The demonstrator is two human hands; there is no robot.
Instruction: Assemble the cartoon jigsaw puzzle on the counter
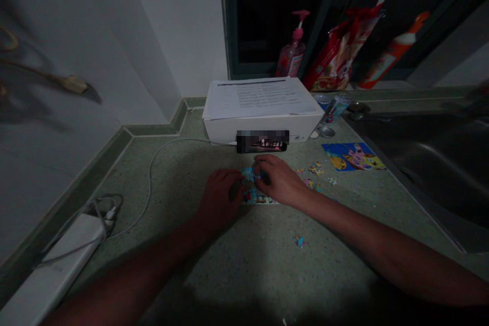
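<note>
Working a small jigsaw (254, 197) on the speckled countertop (214, 275), the person has both hands on it at centre view. Clock here: 12 = away from the person.

Step in hand, by the look of it: seating a piece into the part-built jigsaw, which lies flat btwn the two hands, just in front of the phone (262, 141) propped against the white box (263, 125) at 12.

The left hand (219, 193) sits at the jigsaw's 9 o'clock edge, knuckles up, fingers bent down onto it, narrow spread. It looks like a steadying press; a real grip can't be told in this dim light. The right hand (280, 179) comes in from 3 o'clock, wrist low on the counter, fingertips bunched close over the jigsaw's top. Whether a piece sits under them is hidden, so can't tell.

Both forearms angle in from 6 o'clock, elbows wide, forming a V w/ the jigsaw at its tip.

Next move prob. calls for light fingertip pressure straight down, w/ the left hand keeping the built part from sliding. Any further piece means a reach toward 3 o'clock, where loose pieces (315, 168) lie scattered near the right wrist; one stray piece (298, 240) lies apart at 5. A printed cartoon picture (353, 156) lies flat at 2, beside the sink (431, 163).

A white cable (153, 163) runs from the phone round to 8 o'clock.
</note>
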